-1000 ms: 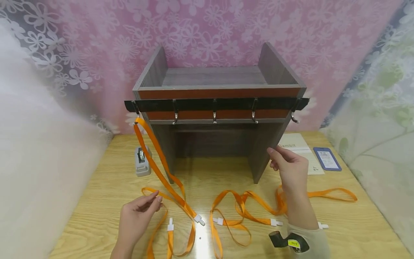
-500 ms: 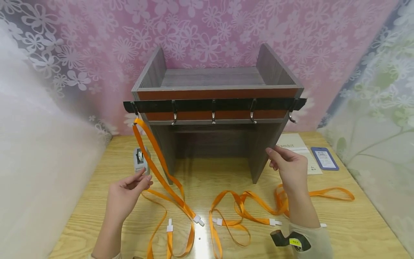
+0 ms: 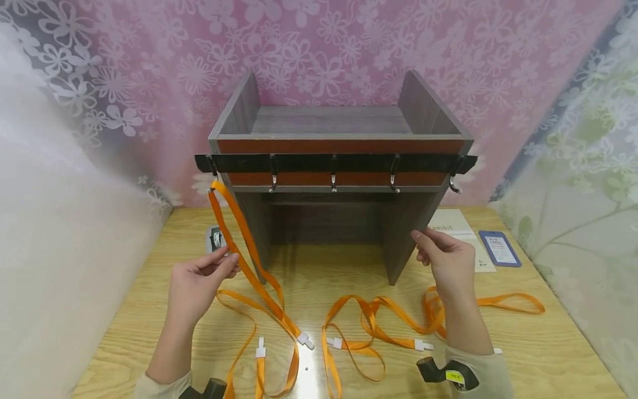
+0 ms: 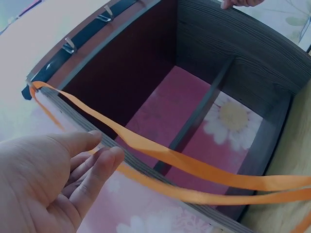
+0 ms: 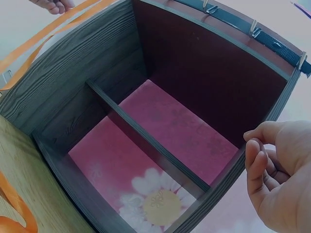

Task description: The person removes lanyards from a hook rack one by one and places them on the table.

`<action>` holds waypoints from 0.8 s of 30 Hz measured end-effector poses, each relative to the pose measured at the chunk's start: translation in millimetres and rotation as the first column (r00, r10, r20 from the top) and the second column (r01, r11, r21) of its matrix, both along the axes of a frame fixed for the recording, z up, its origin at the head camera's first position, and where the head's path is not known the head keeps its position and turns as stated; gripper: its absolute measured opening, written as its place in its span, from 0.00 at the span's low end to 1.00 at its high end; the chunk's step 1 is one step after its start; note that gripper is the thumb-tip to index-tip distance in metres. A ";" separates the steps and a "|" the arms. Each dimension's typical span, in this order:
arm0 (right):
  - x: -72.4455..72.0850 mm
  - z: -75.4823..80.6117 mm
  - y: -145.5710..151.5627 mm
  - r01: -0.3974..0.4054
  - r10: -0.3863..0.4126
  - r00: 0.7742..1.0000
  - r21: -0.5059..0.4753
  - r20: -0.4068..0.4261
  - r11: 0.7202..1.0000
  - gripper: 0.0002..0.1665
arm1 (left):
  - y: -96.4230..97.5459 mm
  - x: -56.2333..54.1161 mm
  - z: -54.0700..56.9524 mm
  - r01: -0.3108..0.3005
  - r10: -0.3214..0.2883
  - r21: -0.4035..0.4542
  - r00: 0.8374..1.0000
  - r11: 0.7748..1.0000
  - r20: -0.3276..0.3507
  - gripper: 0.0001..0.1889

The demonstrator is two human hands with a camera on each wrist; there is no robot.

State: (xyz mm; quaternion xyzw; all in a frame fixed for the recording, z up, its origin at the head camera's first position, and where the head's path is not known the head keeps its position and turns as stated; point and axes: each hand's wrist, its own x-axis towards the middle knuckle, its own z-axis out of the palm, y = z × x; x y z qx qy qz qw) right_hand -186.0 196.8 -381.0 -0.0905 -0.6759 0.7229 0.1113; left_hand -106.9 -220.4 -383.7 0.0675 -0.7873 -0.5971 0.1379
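Observation:
An orange lanyard point(image 3: 244, 228) hangs from the leftmost hook of a black hook rail point(image 3: 304, 163), its white clip point(image 3: 305, 339) lying on the table. My left hand point(image 3: 195, 285) has its fingertips right at one strap of this lanyard. In the left wrist view, the thumb and fingers point(image 4: 99, 167) are loosely bent and overlap the strap. My right hand point(image 3: 451, 263) is beside the right side panel of a grey wooden shelf unit point(image 3: 411, 233). Its fingertips meet the panel's edge in the right wrist view, the fingers point(image 5: 257, 165) loosely bent and holding nothing.
More orange lanyards point(image 3: 399, 313) with white clips lie in loops across the table point(image 3: 119, 338). Several metal hooks point(image 3: 333, 183) line the rail. A grey tape dispenser point(image 3: 214, 238) stands behind the left hand; a notebook point(image 3: 461, 227) and blue card holder point(image 3: 500, 248) lie at the right.
My left hand has moved up and away from the table's front, then right to the hanging lanyard's strap. The right hand stays at the shelf panel.

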 end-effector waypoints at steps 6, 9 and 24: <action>0.8 -0.6 -1.0 0.012 -0.012 1.000 0.006 0.005 1.000 0.11 | 8.7 -4.2 6.5 0.015 -0.013 0.075 1.000 0.997 -0.027 0.21; 0.9 0.0 -1.1 0.007 -0.007 1.000 0.001 0.006 1.000 0.11 | 14.0 -7.9 7.4 0.015 -0.013 0.077 1.000 0.997 -0.027 0.21; 2.0 1.1 -0.3 -0.002 0.002 1.000 0.007 -0.004 1.000 0.12 | 28.4 -25.8 1.4 0.072 -0.063 0.085 0.993 0.994 -0.102 0.14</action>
